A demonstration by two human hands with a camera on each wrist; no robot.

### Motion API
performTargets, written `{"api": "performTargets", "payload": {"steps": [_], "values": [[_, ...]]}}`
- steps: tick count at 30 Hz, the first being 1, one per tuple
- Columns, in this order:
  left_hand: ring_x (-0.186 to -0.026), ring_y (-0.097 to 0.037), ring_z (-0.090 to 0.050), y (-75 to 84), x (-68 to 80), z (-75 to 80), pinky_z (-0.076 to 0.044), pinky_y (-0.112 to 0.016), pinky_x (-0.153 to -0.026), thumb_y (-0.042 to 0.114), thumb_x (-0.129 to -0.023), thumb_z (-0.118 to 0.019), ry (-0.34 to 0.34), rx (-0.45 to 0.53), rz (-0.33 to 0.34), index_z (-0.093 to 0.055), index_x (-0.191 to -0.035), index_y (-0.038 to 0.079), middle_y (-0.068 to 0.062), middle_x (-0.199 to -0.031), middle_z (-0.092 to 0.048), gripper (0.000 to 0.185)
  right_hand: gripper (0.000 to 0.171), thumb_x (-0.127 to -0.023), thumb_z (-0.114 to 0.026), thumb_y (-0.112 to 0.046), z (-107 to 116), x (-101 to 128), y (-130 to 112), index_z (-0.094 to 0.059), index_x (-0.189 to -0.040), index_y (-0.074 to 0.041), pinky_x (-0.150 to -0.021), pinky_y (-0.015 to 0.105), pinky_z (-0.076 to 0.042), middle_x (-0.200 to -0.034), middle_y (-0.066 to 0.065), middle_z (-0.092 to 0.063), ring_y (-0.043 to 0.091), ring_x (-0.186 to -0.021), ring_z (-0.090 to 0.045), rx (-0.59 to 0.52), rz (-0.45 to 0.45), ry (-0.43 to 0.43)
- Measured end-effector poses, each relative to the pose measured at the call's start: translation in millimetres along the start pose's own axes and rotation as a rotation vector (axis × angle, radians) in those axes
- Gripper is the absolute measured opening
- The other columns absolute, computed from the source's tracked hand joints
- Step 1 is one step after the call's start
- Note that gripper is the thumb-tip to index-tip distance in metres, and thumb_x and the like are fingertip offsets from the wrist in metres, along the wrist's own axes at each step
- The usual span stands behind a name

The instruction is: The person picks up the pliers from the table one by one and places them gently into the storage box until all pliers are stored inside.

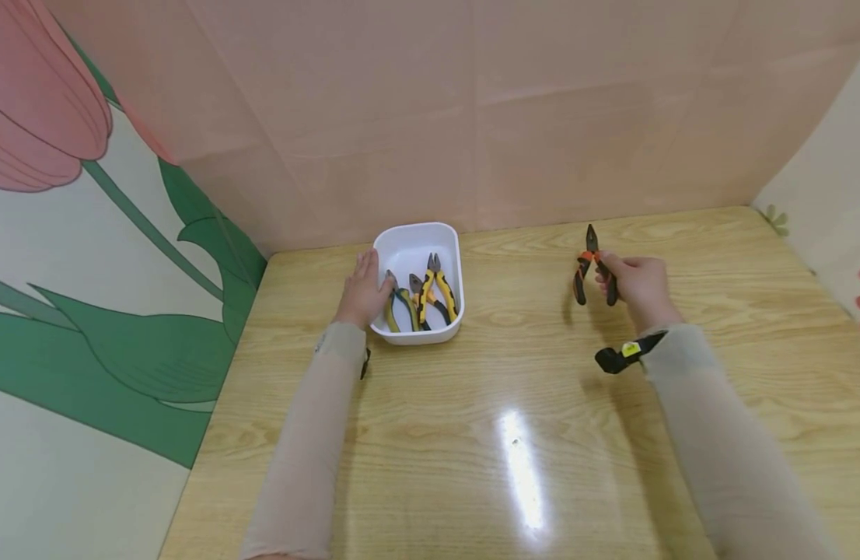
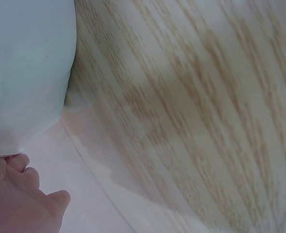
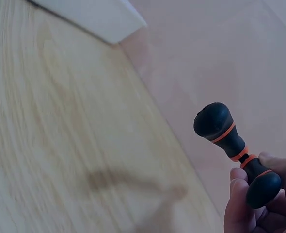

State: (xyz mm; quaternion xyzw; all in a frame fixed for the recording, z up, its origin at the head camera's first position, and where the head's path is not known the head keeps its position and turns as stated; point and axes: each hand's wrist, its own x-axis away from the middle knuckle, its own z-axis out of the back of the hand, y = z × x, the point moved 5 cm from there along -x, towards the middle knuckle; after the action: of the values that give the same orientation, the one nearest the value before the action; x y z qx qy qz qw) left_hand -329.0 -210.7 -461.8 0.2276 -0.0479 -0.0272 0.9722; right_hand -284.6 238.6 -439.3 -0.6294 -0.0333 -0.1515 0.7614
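At the left side of a white plastic box, my left hand grips the wall, thumb over the rim and fingers along the outside. Several pliers lie inside, among them yellow-and-black pliers and green-handled pliers. My right hand holds another pair of pliers by one of its black-and-orange handles. These pliers are raised above the table, nose pointing away from me, handles spread apart. In the right wrist view the two thick handle ends face the camera; the nose is hidden there.
A wood-grain table bears the box near its back edge. Behind it hangs a pinkish covering. A wall with painted flowers stands on the left, and another painted wall on the right.
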Motion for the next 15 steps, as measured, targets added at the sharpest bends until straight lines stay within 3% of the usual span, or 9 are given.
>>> {"api": "performTargets", "payload": {"steps": [10,15], "values": [[-0.156,-0.021,0.007,-0.5,2.0,1.0,-0.005,-0.055,-0.125,0.043,-0.108,-0.038,0.002,0.004,0.012,-0.001,-0.163,0.009,-0.009,-0.171,-0.002,0.074,0.042,-0.099,-0.060,-0.047,-15,0,-16,-0.071,-0.101,-0.007,-0.061,0.022,-0.057,-0.073,-0.007,-0.070,0.005,-0.064,-0.065,-0.016,0.061,0.003],[-0.156,-0.021,0.007,-0.3,0.8,0.3,-0.005,-0.055,-0.125,0.044,-0.108,-0.038,0.002,0.010,0.013,-0.002,-0.163,0.009,-0.008,-0.171,-0.002,0.075,0.048,-0.099,-0.059,-0.046,-15,-2,-19,-0.068,-0.110,0.000,-0.059,0.022,-0.057,-0.071,-0.007,-0.069,0.005,-0.062,-0.064,-0.014,0.065,0.011]]}}
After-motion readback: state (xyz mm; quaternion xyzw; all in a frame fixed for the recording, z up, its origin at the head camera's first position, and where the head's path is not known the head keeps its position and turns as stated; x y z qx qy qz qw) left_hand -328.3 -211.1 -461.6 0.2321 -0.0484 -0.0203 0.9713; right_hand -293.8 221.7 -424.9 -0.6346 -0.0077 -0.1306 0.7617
